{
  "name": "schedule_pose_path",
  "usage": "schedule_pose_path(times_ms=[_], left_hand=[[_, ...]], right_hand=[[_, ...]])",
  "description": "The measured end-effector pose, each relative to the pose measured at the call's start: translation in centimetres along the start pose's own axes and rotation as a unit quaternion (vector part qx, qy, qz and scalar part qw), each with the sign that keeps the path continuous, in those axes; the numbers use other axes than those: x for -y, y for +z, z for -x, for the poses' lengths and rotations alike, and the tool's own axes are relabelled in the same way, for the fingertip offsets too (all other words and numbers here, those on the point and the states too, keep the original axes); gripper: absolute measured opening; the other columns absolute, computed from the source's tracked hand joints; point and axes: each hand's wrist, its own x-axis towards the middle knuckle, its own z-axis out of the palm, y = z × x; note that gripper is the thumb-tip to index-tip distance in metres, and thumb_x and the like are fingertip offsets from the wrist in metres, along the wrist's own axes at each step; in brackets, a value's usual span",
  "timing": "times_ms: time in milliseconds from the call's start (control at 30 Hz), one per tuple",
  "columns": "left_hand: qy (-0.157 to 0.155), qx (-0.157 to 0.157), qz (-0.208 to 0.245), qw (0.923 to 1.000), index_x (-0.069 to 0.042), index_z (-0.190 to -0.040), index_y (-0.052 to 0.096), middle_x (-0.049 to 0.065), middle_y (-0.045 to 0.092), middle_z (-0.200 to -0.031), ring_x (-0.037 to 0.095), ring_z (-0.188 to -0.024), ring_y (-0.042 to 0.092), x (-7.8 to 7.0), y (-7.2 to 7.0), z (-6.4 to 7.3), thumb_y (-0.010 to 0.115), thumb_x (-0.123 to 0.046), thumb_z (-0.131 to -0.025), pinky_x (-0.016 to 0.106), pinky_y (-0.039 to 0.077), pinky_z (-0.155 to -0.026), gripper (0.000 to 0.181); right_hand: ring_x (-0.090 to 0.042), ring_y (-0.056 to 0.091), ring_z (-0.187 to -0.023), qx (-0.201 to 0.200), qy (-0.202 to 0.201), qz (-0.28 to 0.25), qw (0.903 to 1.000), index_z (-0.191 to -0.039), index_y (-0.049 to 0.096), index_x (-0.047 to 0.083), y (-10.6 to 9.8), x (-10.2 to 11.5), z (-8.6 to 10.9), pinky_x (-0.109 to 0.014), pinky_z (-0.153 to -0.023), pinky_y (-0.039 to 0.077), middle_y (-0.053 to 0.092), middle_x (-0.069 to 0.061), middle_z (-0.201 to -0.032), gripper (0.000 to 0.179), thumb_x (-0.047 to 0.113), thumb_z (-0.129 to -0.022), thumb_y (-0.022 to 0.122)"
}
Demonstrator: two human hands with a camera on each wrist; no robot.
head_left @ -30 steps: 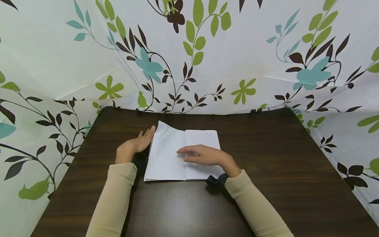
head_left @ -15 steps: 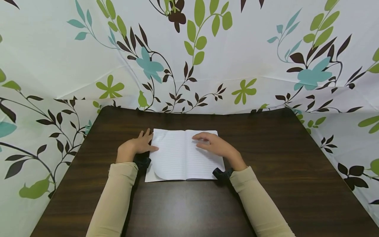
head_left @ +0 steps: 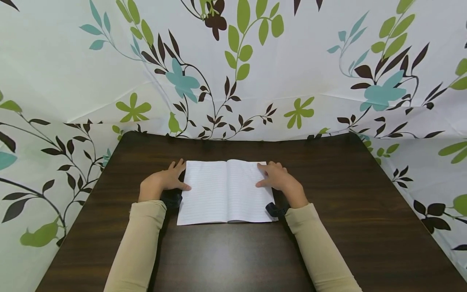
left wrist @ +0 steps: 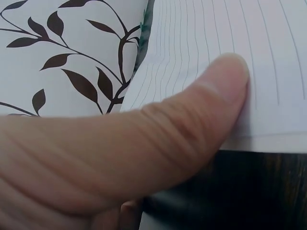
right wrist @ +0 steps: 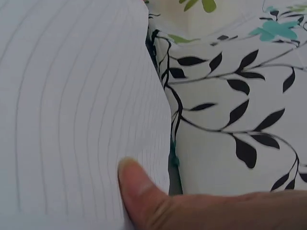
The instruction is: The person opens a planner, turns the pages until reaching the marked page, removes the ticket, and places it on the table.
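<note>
An open notebook [head_left: 226,194] with blank lined pages lies flat on the dark table, its fold running away from me. My left hand [head_left: 164,180] is at the left edge, thumb resting on the page and the other fingers spread beside it. In the left wrist view the thumb [left wrist: 192,115] lies across the ruled page near its lower border. At the right edge, my right hand [head_left: 281,180] touches the right page with thumb and index finger. The right wrist view has that thumb [right wrist: 139,187] on the lined paper; the other fingers are out of sight there.
The dark wooden table [head_left: 350,211] extends on all sides of the notebook. A white cloth [head_left: 310,61] with green, blue and brown leaf prints hangs behind and beside it. Dark wrist cameras [head_left: 276,211] sit under both wrists, close to the notebook.
A left-hand page that stood partly raised now lies flat. My right hand has moved from over the middle to the right edge; the left thumb has come down onto the left page.
</note>
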Motion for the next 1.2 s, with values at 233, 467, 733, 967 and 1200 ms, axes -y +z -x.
schedule_pose_path(times_ms=[233,467,733,967,1200], left_hand=[[-0.001,-0.003,0.035,0.9994,0.002,-0.165,-0.007,0.03,-0.011,-0.172,0.054,-0.158,-0.008,0.71,0.25,0.52,0.078,-0.035,-0.094,0.078,0.015,-0.12,0.117],[0.009,0.0,0.02,0.9998,-0.002,-0.167,-0.003,0.028,-0.009,-0.173,0.054,-0.158,-0.009,0.59,0.23,0.06,0.077,-0.035,-0.094,0.08,0.015,-0.119,0.113],[0.007,0.002,0.006,1.0,-0.001,-0.167,0.0,0.029,-0.009,-0.172,0.055,-0.158,-0.009,0.38,-0.1,-0.24,0.077,-0.035,-0.095,0.081,0.014,-0.119,0.111],[0.005,0.0,-0.002,1.0,-0.001,-0.167,0.002,0.029,-0.008,-0.172,0.055,-0.158,-0.008,0.2,-0.2,-0.21,0.076,-0.037,-0.095,0.081,0.014,-0.119,0.109],[0.007,-0.001,0.003,1.0,0.0,-0.166,0.003,0.029,-0.008,-0.172,0.054,-0.158,-0.008,0.02,0.0,-0.12,0.077,-0.035,-0.095,0.08,0.014,-0.119,0.109]], right_hand=[[-0.036,0.044,-0.119,-0.004,0.015,0.009,0.9998,-0.16,0.043,0.014,0.28,0.84,-0.26,-0.055,-0.102,0.037,0.058,-0.021,-0.133,0.08,0.035,-0.092,0.08],[-0.028,0.051,-0.101,-0.026,0.026,0.013,0.9993,-0.153,0.052,0.017,0.59,0.32,-0.61,-0.049,-0.093,0.042,0.066,-0.017,-0.124,0.07,0.034,-0.091,0.081],[-0.019,0.06,-0.082,-0.058,0.018,-0.01,0.9981,-0.14,0.067,0.01,0.33,0.65,-0.49,-0.032,-0.077,0.049,0.075,-0.011,-0.105,0.049,0.021,-0.094,0.079],[-0.023,0.063,-0.084,-0.071,0.034,-0.072,0.9943,-0.14,0.065,0.005,-0.04,0.45,-0.32,-0.035,-0.074,0.055,0.073,-0.014,-0.106,0.049,0.015,-0.094,0.079],[-0.022,0.062,-0.086,-0.105,0.05,-0.152,0.9815,-0.134,0.065,-0.006,-0.13,0.43,-0.13,-0.032,-0.075,0.053,0.073,-0.016,-0.104,0.047,0.014,-0.094,0.078]])
